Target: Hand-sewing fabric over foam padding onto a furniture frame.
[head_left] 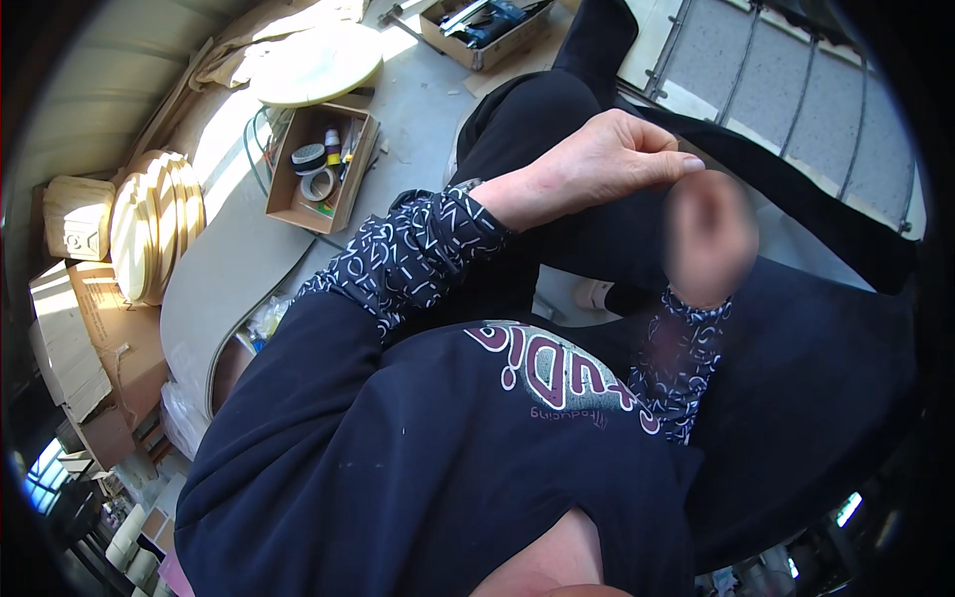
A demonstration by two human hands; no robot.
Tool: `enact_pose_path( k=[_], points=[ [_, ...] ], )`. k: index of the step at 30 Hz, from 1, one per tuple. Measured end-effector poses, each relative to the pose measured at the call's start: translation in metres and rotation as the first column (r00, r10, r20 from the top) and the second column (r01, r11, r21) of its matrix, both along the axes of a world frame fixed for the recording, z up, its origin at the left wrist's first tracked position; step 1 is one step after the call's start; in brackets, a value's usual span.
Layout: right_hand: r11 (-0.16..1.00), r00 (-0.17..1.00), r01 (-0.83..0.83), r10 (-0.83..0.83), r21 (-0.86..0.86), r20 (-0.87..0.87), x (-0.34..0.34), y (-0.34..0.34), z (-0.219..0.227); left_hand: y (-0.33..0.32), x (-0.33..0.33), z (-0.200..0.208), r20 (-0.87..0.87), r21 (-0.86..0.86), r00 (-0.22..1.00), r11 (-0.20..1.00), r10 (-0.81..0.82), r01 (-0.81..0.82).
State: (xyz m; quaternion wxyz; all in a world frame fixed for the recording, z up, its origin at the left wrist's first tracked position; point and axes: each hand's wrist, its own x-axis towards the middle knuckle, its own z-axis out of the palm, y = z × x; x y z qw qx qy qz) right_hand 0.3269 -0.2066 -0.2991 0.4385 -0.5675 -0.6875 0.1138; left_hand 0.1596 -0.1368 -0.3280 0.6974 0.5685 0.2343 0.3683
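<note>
My left hand (622,154) is raised over my lap, thumb and forefinger pressed together in a pinch. Whatever lies between those fingertips, if anything, is too small to make out. Close beside its fingertips, to the right and slightly nearer, is my right hand (711,239). The right hand is blurred, so its fingers and anything in them cannot be read. Both forearms wear dark sleeves (423,244) with a white letter pattern. Beneath the hands are dark trousers (607,234).
A shallow cardboard box (343,204) holding tape rolls and small bottles stands left, near a pale round disc (318,68). Round wooden boards (149,234) lean further left. A tool box (477,55) sits far ahead. A grey panel with metal rods (786,95) lies at right.
</note>
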Motion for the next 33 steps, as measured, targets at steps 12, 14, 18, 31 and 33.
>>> enact_pose_path(
  k=[12, 14, 18, 31, 33],
  points=[
    [0.975, 0.98, -0.096, 0.058, -0.2, -0.189, 0.016, -0.004, -0.028, 0.003, -0.007, -0.021, -0.1, 0.303, 0.993, 0.953, 0.054, -0.021],
    [0.967, 0.952, -0.135, 0.066, -0.217, -0.299, 0.016, -0.005, -0.03, 0.003, -0.01, -0.024, -0.078, 0.267, 0.995, 0.963, 0.065, -0.041],
    [0.963, 0.911, -0.179, 0.085, -0.201, -0.405, 0.016, -0.008, -0.032, 0.009, -0.024, -0.026, 0.001, 0.037, 0.998, 0.997, 0.069, -0.069],
    [0.954, 0.901, -0.212, 0.107, -0.212, -0.421, 0.028, -0.013, -0.062, -0.008, 0.006, -0.049, -0.145, 0.328, 0.985, 0.944, 0.093, -0.041],
    [0.941, 0.938, -0.212, 0.12, -0.264, -0.324, 0.036, -0.016, -0.064, -0.008, 0.007, -0.052, -0.156, 0.349, 0.985, 0.937, 0.075, -0.016]
  ],
)
